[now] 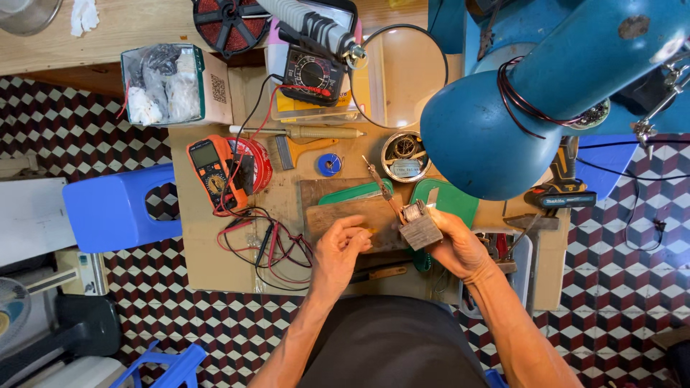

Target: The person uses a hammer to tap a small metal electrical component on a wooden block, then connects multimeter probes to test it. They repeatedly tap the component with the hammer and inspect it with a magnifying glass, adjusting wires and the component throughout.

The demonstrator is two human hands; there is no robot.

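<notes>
My right hand [454,244] grips a small wooden block [420,231] that carries a small metal component [412,213], held just above the bench. A thin soldering iron [379,182] leans from the upper left down to that component. My left hand [340,248] hovers left of the block over a worn wooden board [338,212], fingers curled and pinched on something tiny that I cannot make out. Both forearms reach up from the bottom of the view.
An orange multimeter [213,169] with red and black leads [262,241] lies left. An analog meter [311,74], round tin [405,155], solder spool [330,164] and cardboard box [171,84] sit behind. A blue lamp head [503,129] overhangs right. A blue stool [115,208] stands left.
</notes>
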